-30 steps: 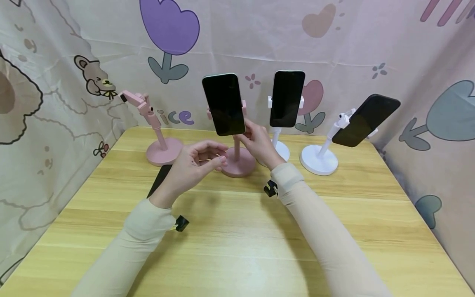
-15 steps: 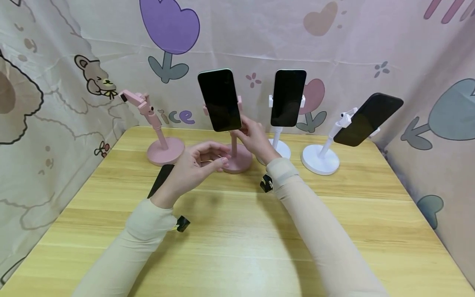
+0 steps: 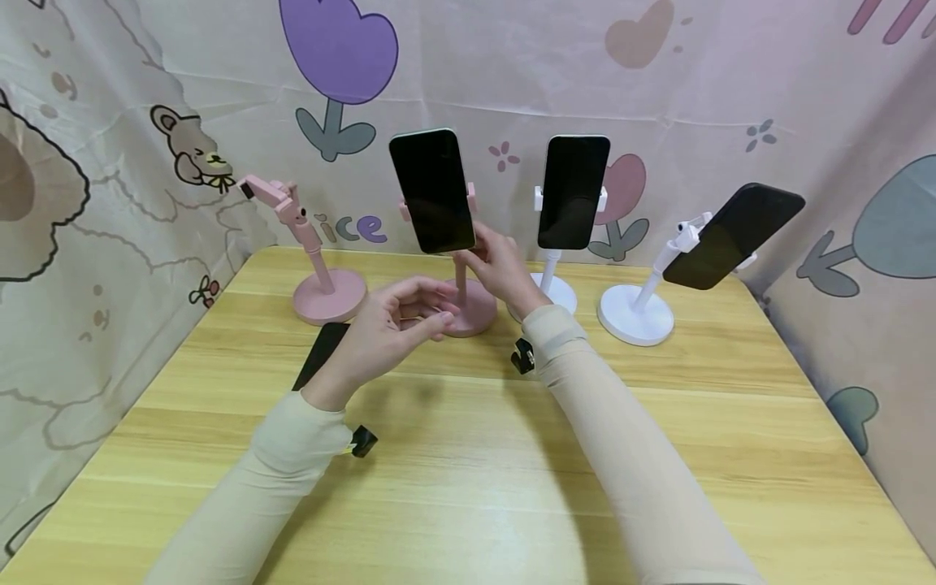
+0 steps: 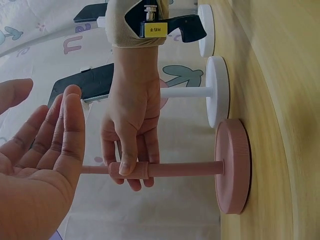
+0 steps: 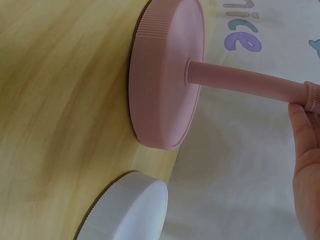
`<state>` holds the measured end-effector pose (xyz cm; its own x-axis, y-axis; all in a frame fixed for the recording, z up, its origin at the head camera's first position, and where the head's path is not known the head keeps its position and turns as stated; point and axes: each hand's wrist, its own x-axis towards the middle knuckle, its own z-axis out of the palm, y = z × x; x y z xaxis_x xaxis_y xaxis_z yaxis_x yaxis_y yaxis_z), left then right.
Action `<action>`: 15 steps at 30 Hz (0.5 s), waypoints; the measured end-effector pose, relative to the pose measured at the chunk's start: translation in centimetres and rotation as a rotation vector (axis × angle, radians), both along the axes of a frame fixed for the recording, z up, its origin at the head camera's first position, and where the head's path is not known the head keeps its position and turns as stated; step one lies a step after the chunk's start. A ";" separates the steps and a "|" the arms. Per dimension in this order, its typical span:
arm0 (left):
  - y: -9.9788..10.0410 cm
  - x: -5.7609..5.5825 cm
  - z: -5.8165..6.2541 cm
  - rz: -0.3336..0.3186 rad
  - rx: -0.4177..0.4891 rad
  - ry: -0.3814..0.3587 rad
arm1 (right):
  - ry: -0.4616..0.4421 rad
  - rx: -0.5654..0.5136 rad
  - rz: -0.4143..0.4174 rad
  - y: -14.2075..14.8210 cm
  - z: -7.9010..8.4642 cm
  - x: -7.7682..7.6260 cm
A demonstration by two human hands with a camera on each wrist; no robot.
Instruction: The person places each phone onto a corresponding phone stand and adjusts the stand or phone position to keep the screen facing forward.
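My right hand (image 3: 500, 264) grips the upright of a pink phone stand (image 3: 471, 310), thumb and fingers around its ribbed collar (image 4: 128, 170) in the left wrist view. A black-screened phone (image 3: 433, 191) sits in that stand's clamp, tilted a little to the left. The round pink base (image 5: 170, 75) shows large in the right wrist view, close over the tabletop. My left hand (image 3: 391, 329) hovers in front and left of this base, palm turned inward, fingers loosely bent and holding nothing.
A second pink stand (image 3: 329, 296) without a phone stands at the left. A dark phone (image 3: 319, 355) lies partly behind my left wrist. To the right, two white stands (image 3: 636, 315) hold phones (image 3: 574, 192). A patterned cloth (image 3: 453, 65) hangs behind the wooden table (image 3: 468, 487).
My right hand has moved the pink stand and its phone slightly back and to the left. The left hand has stayed nearly still.
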<state>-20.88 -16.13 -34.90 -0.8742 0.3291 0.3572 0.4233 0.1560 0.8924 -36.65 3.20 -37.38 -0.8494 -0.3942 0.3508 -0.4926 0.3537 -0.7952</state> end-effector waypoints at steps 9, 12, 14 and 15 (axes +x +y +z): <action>0.0 0.1 -0.1 -0.005 0.001 -0.006 | 0.036 0.033 0.015 -0.4 0.1 -0.6; 0.0 0.0 -0.1 -0.007 0.000 -0.010 | 0.025 0.042 0.007 -0.5 0.2 -0.7; -0.1 0.1 -0.1 -0.008 -0.003 -0.013 | 0.021 0.042 0.000 -0.6 0.2 -0.7; -0.1 0.0 -0.1 -0.007 -0.005 -0.017 | 0.017 0.041 -0.003 -0.6 0.2 -0.7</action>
